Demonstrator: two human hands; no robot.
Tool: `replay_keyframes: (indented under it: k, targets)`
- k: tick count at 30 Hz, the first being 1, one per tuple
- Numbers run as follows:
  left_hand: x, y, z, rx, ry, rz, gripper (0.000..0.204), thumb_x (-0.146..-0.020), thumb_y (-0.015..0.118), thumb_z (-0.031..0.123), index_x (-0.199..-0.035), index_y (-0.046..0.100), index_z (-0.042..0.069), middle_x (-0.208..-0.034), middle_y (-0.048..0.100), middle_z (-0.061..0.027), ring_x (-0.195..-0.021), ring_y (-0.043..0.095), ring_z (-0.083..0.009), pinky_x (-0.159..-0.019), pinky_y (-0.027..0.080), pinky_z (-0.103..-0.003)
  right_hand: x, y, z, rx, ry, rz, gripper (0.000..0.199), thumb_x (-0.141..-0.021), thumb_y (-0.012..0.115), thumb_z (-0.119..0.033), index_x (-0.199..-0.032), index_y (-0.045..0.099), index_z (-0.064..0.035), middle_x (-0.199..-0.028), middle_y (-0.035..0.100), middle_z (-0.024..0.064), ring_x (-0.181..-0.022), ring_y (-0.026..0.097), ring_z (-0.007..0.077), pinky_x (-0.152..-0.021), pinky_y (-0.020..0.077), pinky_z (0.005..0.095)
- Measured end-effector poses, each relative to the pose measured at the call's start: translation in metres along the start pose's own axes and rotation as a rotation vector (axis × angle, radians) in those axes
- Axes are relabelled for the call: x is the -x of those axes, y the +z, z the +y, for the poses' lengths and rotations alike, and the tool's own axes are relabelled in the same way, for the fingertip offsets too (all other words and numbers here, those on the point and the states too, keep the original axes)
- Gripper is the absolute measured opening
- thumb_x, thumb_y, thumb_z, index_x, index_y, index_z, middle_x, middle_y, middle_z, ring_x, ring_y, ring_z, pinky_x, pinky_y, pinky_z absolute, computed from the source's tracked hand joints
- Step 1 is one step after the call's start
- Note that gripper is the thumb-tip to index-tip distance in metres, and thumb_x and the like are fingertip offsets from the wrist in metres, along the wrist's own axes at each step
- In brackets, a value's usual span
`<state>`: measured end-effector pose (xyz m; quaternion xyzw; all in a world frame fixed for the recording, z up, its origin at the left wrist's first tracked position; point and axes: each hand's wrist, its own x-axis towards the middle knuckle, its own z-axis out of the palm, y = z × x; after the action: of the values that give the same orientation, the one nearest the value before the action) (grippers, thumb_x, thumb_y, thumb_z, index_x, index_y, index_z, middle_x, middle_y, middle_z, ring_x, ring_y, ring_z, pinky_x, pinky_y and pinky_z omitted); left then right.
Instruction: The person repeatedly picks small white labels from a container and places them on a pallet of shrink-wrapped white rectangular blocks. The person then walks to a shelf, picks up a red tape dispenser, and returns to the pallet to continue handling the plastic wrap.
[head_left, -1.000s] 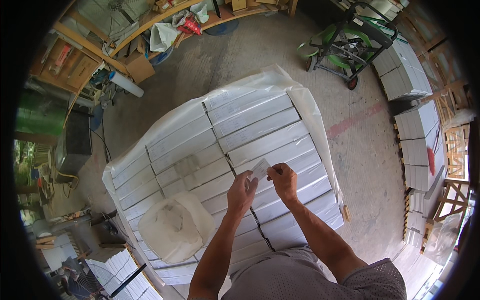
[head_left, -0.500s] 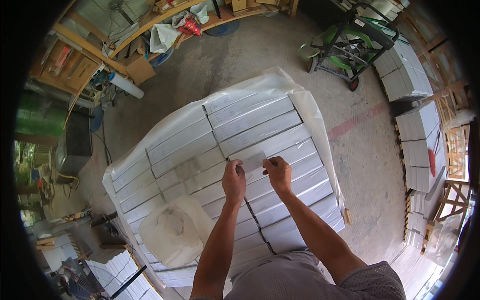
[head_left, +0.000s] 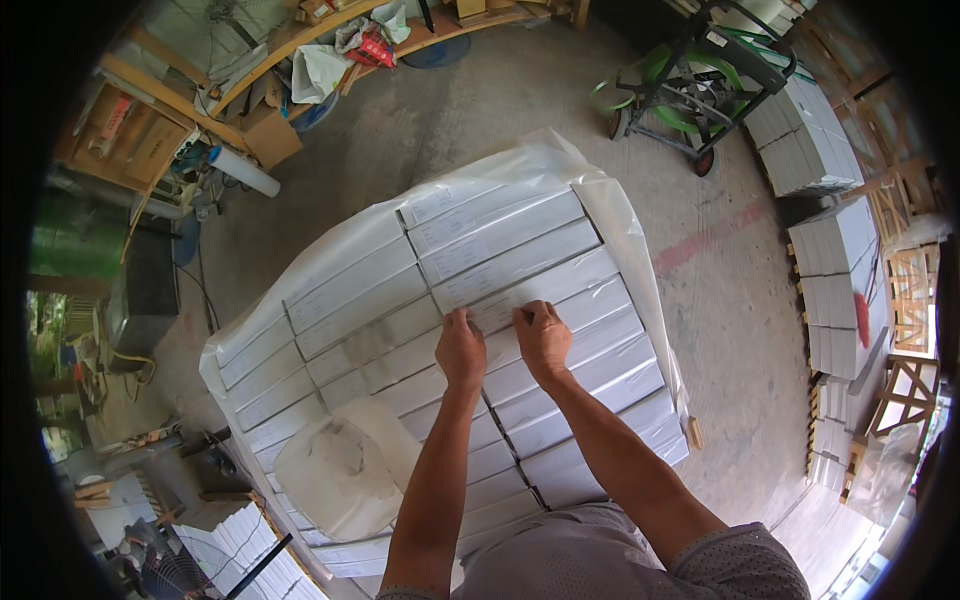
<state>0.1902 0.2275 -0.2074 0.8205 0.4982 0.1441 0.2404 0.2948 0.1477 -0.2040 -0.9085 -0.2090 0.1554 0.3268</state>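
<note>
A small white printed label point(head_left: 494, 313) lies between my hands, over a white box near the middle of a pallet load. My left hand point(head_left: 462, 350) pinches its left edge. At its right edge, my right hand point(head_left: 543, 342) is closed with thumb and fingers together. Beneath them are rows of long white boxes point(head_left: 585, 355), several with printed labels. Clear plastic film point(head_left: 628, 235) wraps the load's outer edges. A crumpled, translucent plastic sheet point(head_left: 345, 470) rests on the boxes left of my left forearm.
A wheeled black cart with a green coil point(head_left: 700, 95) stands at the far right. More stacked white boxes point(head_left: 835, 290) line the right side. A cluttered wooden bench point(head_left: 290, 50) runs along the far left, with a pale roll point(head_left: 245, 171) beside it.
Both hands have shifted slightly away from my body with the label, which now appears flatter and closer to the box surface. The view has moved a little.
</note>
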Motion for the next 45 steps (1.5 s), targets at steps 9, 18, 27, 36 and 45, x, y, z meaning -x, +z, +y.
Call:
replay_keyframes:
  k: [9, 18, 27, 36, 45]
  targets:
    - [0.005, 0.005, 0.000, -0.157, 0.151, 0.144, 0.023, -0.082, 0.061, 0.005, -0.105, 0.058, 0.007, -0.088, 0.056, -0.0142, -0.074, 0.061, -0.0340, -0.060, 0.050, -0.046, 0.002, 0.005, 0.001, 0.119, -0.084, 0.022, 0.019, -0.086, 0.065, -0.029, -0.087, 0.063, -0.0095, -0.091, 0.065, 0.0080, -0.077, 0.065, 0.0333, -0.067, 0.0507, 0.0433]
    - [0.025, 0.002, -0.004, -0.259, -0.013, 0.151, 0.030, -0.086, 0.062, 0.016, -0.116, 0.061, 0.017, -0.085, 0.056, -0.0114, -0.070, 0.062, -0.0303, -0.058, 0.050, -0.043, -0.003, -0.008, -0.001, 0.080, 0.060, -0.009, 0.025, -0.090, 0.055, -0.034, -0.102, 0.057, -0.0120, -0.106, 0.062, 0.0140, -0.087, 0.064, 0.0396, -0.073, 0.0486, 0.0508]
    - [0.042, -0.013, -0.007, -0.245, -0.073, 0.010, 0.033, -0.090, 0.059, 0.021, -0.122, 0.060, 0.016, -0.087, 0.060, -0.0136, -0.070, 0.064, -0.0305, -0.059, 0.052, -0.042, 0.007, -0.026, 0.018, 0.209, -0.798, 0.063, 0.023, -0.079, 0.062, -0.007, -0.102, 0.066, -0.0064, -0.118, 0.060, 0.0057, -0.117, 0.050, 0.0260, -0.092, 0.0416, 0.0420]
    - [0.124, -0.093, 0.019, 1.380, -0.778, -0.692, 0.049, -0.101, 0.041, 0.044, -0.120, 0.058, 0.002, -0.083, 0.064, -0.0151, -0.064, 0.059, -0.0233, -0.058, 0.047, -0.035, 0.099, -0.097, 0.031, -0.441, -0.231, -0.566, 0.032, -0.087, 0.070, -0.021, -0.113, 0.066, -0.0029, -0.096, 0.069, 0.0103, -0.079, 0.065, 0.0179, -0.069, 0.0527, 0.0284]
    - [0.190, -0.130, 0.037, 1.584, -0.692, -0.874, 0.066, -0.101, 0.026, 0.055, -0.121, 0.056, 0.001, -0.085, 0.064, -0.0145, -0.067, 0.063, -0.0258, -0.060, 0.051, -0.035, 0.162, -0.176, -0.029, -0.456, -0.134, -0.967, 0.031, -0.085, 0.068, -0.015, -0.114, 0.067, -0.0029, -0.094, 0.055, 0.0107, -0.078, 0.064, 0.0165, -0.074, 0.0552, 0.0299]
